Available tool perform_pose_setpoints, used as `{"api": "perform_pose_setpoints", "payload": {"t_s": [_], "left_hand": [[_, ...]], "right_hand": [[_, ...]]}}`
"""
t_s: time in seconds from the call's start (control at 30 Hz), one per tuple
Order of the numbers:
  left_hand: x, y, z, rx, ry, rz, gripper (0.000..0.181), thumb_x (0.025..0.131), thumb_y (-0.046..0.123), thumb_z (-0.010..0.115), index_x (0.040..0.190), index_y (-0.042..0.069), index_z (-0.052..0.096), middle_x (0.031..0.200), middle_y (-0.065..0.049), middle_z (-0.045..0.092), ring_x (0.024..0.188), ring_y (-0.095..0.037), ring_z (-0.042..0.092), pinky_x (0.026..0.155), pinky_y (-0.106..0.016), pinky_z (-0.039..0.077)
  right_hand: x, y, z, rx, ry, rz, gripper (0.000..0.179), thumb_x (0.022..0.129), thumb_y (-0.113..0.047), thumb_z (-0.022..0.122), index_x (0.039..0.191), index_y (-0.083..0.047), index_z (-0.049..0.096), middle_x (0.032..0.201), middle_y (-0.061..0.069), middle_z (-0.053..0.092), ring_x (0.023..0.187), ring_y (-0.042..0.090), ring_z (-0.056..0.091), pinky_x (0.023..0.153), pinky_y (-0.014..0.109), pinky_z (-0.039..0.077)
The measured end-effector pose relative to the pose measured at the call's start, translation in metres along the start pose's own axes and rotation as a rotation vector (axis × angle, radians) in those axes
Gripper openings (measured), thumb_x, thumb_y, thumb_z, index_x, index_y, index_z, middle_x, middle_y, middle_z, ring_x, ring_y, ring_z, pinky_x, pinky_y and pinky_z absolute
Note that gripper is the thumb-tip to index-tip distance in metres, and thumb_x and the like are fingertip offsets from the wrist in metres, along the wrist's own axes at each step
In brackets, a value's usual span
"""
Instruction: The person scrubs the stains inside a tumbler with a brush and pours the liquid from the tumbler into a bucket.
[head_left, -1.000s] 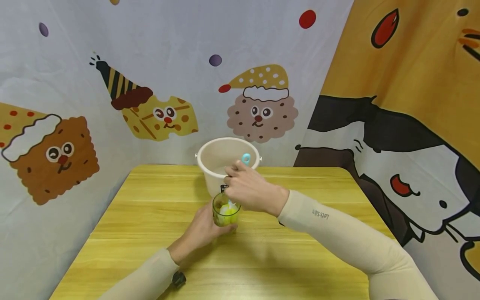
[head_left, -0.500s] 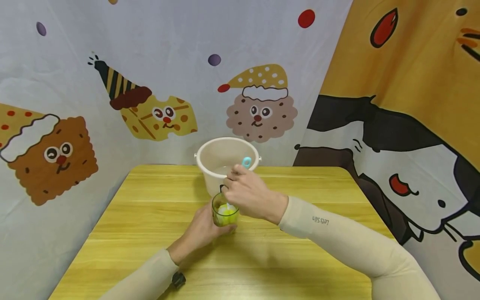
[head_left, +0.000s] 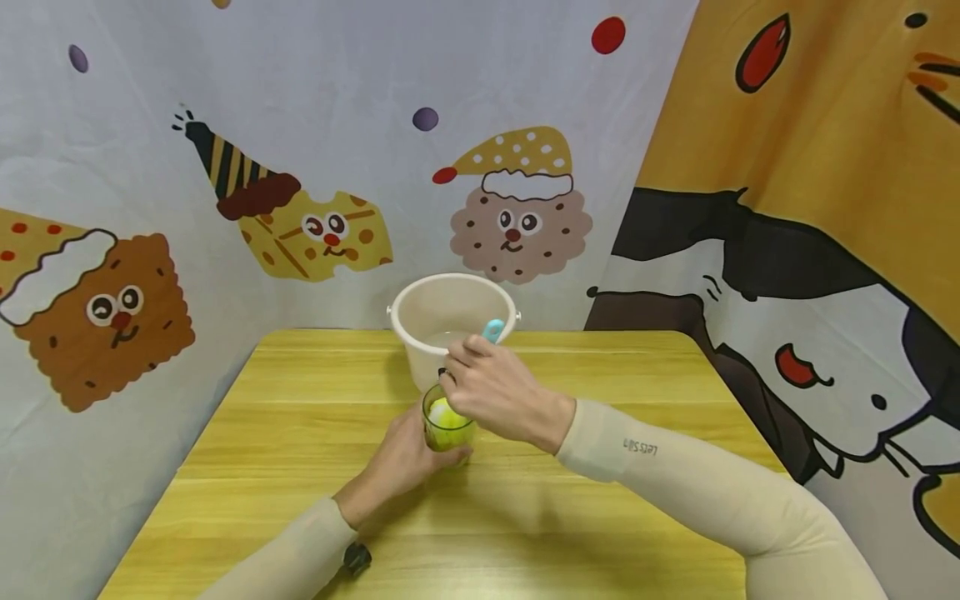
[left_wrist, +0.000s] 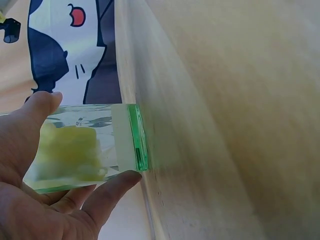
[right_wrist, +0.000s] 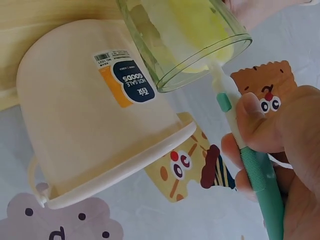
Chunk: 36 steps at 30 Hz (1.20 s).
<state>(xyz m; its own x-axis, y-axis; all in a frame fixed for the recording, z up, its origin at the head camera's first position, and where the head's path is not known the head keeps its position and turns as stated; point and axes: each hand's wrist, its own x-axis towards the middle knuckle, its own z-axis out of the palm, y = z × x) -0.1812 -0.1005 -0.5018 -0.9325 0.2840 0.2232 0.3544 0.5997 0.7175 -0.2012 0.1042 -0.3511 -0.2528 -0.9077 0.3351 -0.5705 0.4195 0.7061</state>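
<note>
Left hand (head_left: 401, 454) wrapped round clear glass (left_wrist: 122, 140), upright over wooden table (head_left: 570, 533); base seems to meet tabletop, though contact hard to make out. Right hand (head_left: 502, 387) gripping green-and-white handle (right_wrist: 267, 200), tilted, its yellow-and-white head (right_wrist: 197, 42) down inside glass. Just behind glass, cream bucket (right_wrist: 85, 115) with printed label (right_wrist: 127, 80). Farthest back, cartoon-print cloth (head_left: 337, 67).

Right hand (head_left: 498, 392): is sinking slightly toward the glass (head_left: 448, 435).
Handle (head_left: 492, 331): its blue end is dropping lower.
Stem (right_wrist: 220, 81): is disappearing behind the hand in the head view.
</note>
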Motion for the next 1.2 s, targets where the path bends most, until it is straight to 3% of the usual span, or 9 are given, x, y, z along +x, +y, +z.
{"api": "perform_pose_setpoints", "payload": {"t_s": [0.2,0.4,0.63,1.07,1.2], "left_hand": [[0.001,0.0,0.001,0.001,0.008,0.002,0.093,0.089,0.043,0.104,0.162,0.013,0.055,0.136,-0.004,0.078,0.124,-0.022,0.075,0.107,-0.05,0.066],[0.0,-0.001,0.0,-0.006,0.013,0.001,0.097,0.088,0.044,0.104,0.165,0.014,0.053,0.137,-0.004,0.077,0.123,-0.023,0.075,0.107,-0.05,0.066],[0.001,-0.001,0.001,-0.019,0.005,0.007,0.097,0.088,0.04,0.105,0.166,0.014,0.053,0.14,-0.006,0.078,0.126,-0.025,0.076,0.11,-0.051,0.066],[0.002,-0.004,0.001,-0.001,-0.007,0.042,0.103,0.09,0.039,0.104,0.173,0.016,0.047,0.153,-0.006,0.075,0.138,-0.027,0.075,0.118,-0.052,0.065],[0.001,-0.003,0.0,0.011,-0.018,0.041,0.1,0.091,0.039,0.103,0.171,0.016,0.048,0.15,-0.004,0.075,0.136,-0.026,0.075,0.117,-0.053,0.064]], "right_hand": [[-0.001,0.001,0.001,-0.034,-0.003,-0.016,0.011,0.097,-0.032,0.093,0.1,-0.027,0.084,0.113,-0.004,0.088,0.11,0.017,0.068,0.104,0.034,0.045],[0.001,0.003,0.0,-0.061,-0.015,-0.043,0.007,0.1,-0.035,0.089,0.098,-0.029,0.086,0.106,-0.005,0.085,0.109,0.017,0.065,0.105,0.035,0.043],[0.008,0.006,-0.005,-0.089,-0.089,-0.087,0.005,0.104,-0.037,0.085,0.103,-0.033,0.088,0.107,-0.007,0.086,0.11,0.016,0.064,0.108,0.034,0.043],[0.018,0.013,-0.009,-0.082,-0.158,-0.152,0.006,0.103,-0.04,0.087,0.099,-0.036,0.089,0.1,-0.009,0.087,0.101,0.016,0.062,0.101,0.033,0.042],[0.02,0.014,-0.009,-0.071,-0.172,-0.164,0.011,0.103,-0.039,0.087,0.093,-0.037,0.087,0.098,-0.009,0.086,0.097,0.015,0.06,0.1,0.034,0.04]]}}
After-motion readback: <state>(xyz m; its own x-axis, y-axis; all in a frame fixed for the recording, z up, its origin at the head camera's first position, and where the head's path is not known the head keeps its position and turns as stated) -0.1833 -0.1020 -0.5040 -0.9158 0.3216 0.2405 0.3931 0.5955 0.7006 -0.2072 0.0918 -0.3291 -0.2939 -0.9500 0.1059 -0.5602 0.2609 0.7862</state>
